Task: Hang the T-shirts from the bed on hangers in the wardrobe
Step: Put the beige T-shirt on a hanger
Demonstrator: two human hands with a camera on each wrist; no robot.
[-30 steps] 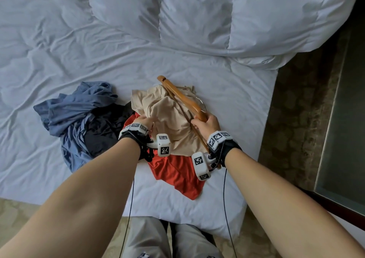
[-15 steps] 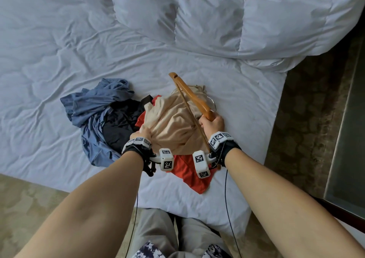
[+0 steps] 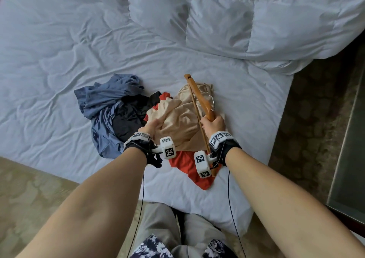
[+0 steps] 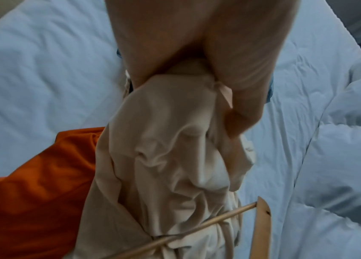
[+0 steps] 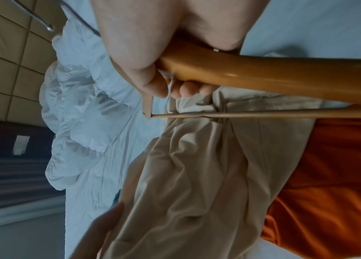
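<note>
Your left hand bunches the beige T-shirt on the bed; your right hand clasps the wooden hanger, far end raised.

The left hand reaches down from the top of the frame, thumb and fingers pinching a bunched fold of the beige T-shirt; the cloth hangs from that grip in deep creases; beside it at lower left lies the orange T-shirt, touching the beige one; a wooden hanger sits at the bottom right, its thin bar crossing over the beige cloth; the white bed spreads beneath; a puffy white duvet is heaped at right.
</note>
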